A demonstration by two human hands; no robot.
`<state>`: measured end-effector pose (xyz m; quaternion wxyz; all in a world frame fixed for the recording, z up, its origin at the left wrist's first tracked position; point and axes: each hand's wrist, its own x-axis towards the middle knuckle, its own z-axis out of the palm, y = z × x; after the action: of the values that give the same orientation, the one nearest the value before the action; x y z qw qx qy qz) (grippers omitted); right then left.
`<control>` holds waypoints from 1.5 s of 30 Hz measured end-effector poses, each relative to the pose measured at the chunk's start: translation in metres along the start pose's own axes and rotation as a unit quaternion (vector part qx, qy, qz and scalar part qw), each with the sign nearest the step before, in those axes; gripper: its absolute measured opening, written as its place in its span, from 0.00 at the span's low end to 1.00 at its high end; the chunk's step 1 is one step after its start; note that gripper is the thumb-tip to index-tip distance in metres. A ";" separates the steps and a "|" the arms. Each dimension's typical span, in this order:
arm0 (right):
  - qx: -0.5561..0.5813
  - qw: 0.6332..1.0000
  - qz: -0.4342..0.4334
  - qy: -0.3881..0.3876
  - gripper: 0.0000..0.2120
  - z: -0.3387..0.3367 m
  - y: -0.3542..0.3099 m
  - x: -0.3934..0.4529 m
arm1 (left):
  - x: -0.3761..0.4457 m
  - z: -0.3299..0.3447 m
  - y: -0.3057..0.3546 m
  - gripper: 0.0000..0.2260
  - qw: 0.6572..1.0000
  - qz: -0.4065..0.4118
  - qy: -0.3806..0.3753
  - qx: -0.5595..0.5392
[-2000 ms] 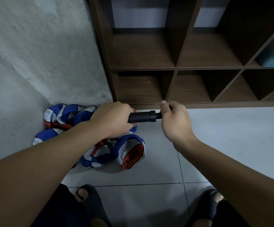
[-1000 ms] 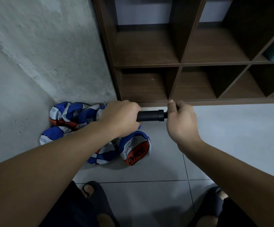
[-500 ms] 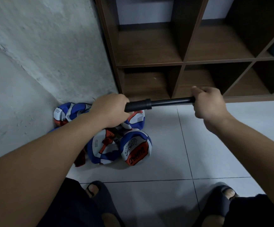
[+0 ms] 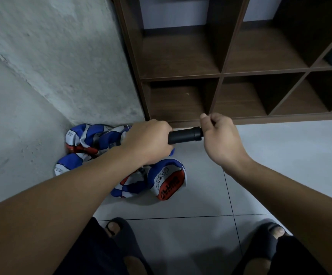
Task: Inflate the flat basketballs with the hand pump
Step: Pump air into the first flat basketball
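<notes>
Pump rod pushed back in; right hand (image 4: 218, 139) and left hand (image 4: 149, 142) both gripping hand pump (image 4: 185, 135).

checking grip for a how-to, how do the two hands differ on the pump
The left hand wraps the black pump barrel; the right hand grips the handle end, which its fingers hide. The left hangs over the flat basketballs; the right hangs over bare floor tile. Both curl knuckles-up.
</notes>
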<state>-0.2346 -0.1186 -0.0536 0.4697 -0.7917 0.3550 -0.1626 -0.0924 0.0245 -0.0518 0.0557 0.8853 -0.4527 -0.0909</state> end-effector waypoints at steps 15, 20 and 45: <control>0.001 0.995 0.076 0.070 0.21 -0.050 0.024 0.048 | 0.005 -0.017 -0.030 0.13 0.999 -0.043 -0.031 0.004; -0.031 0.996 -0.005 0.080 0.22 -0.027 0.007 0.026 | 0.004 -0.011 -0.013 0.09 0.999 -0.030 0.012 0.018; 0.042 0.990 0.086 0.102 0.22 -0.053 0.011 0.043 | 0.010 -0.009 -0.023 0.14 1.000 -0.020 0.022 0.011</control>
<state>-0.2403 -0.1865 -0.0396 0.4761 -0.7173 0.4607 -0.2159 -0.0667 0.0301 -0.0478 0.0543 0.8965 -0.4345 -0.0677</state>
